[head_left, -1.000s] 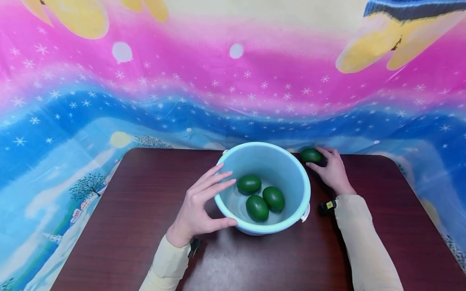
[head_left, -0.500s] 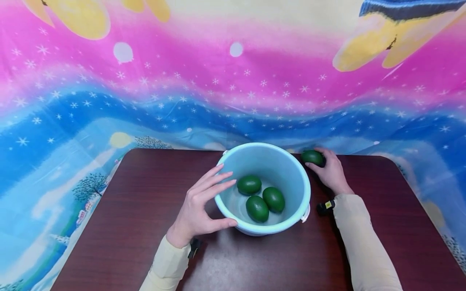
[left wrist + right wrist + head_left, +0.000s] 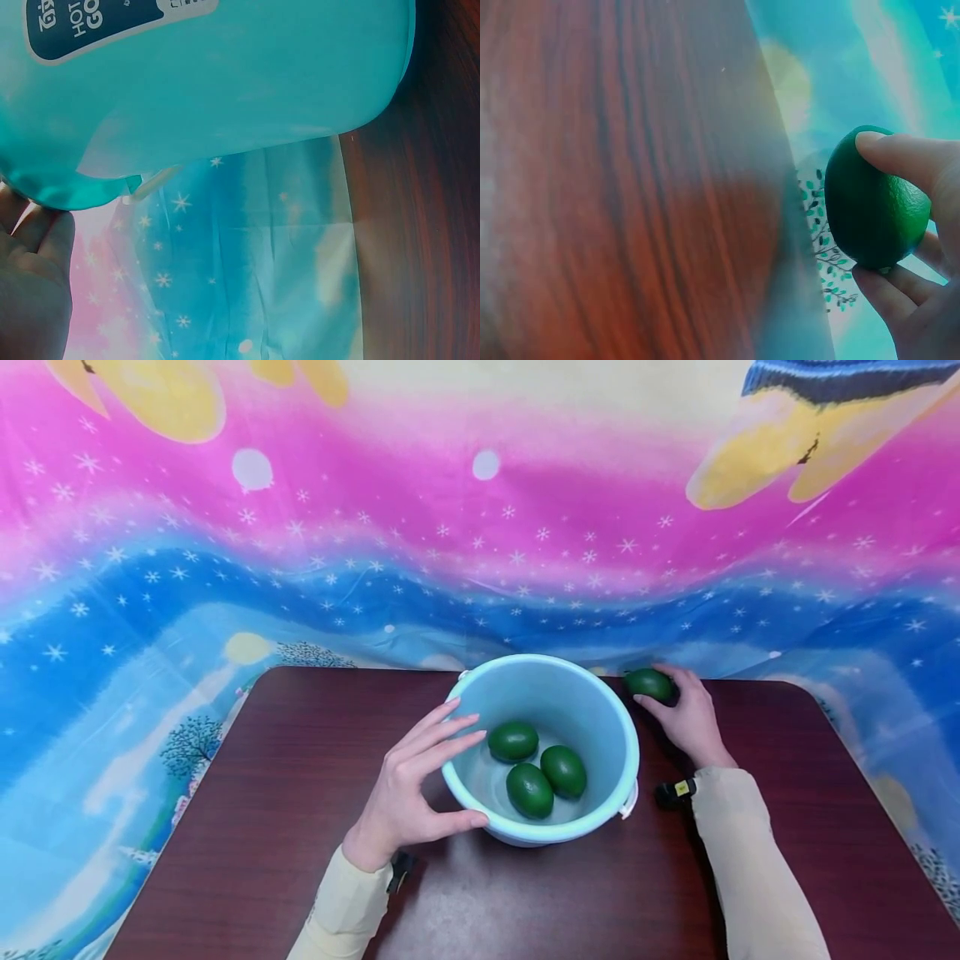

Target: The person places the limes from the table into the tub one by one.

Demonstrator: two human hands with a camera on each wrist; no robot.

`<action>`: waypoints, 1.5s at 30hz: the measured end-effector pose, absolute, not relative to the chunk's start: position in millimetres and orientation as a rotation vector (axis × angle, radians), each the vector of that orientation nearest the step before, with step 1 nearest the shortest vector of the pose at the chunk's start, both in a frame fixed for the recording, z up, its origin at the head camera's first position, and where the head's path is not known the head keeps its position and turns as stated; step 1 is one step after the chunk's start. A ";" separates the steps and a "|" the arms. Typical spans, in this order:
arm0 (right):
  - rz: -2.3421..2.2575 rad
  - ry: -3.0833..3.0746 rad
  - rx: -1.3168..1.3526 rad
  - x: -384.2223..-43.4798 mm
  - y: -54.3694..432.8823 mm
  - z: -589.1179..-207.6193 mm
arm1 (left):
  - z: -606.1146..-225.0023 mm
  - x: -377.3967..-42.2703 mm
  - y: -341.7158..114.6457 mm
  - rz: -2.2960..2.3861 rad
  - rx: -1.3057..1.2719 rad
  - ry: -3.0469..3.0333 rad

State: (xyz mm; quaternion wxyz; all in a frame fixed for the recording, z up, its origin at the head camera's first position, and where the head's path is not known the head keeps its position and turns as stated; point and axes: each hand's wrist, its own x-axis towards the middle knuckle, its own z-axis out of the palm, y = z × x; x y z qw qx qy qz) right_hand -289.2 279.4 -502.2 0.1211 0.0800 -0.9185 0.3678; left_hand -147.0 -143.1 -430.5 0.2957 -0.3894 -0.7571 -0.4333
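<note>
A light blue bucket stands on the table with three dark green avocados in it, one of them the nearest avocado. My left hand touches the bucket's left side, with straight, spread fingers at the rim and the thumb on the near edge. In the left wrist view, fingertips meet the rim, and a dark label shows on the bucket's wall. Beyond the bucket on the right, my right hand pinches another avocado between thumb and fingers, close to the table's far edge.
The dark reddish-brown table ends at a patterned cloth backdrop that hangs behind it. A white handle joint juts from the bucket's right side.
My right hand and the avocado in it have shifted slightly to the right and toward me. The left hand, the bucket and the avocados inside look unmoved.
</note>
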 end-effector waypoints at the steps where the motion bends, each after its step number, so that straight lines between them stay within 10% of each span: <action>1: 1.072 -2.672 0.236 -288.0 279.0 -501.2 | -430.5 -147.0 -143.0 -1.154 -1.036 -2.014; 45: 1.141 -2.365 0.375 -204.9 247.8 -430.1 | -430.2 -147.1 -145.1 -1.142 -1.039 -2.011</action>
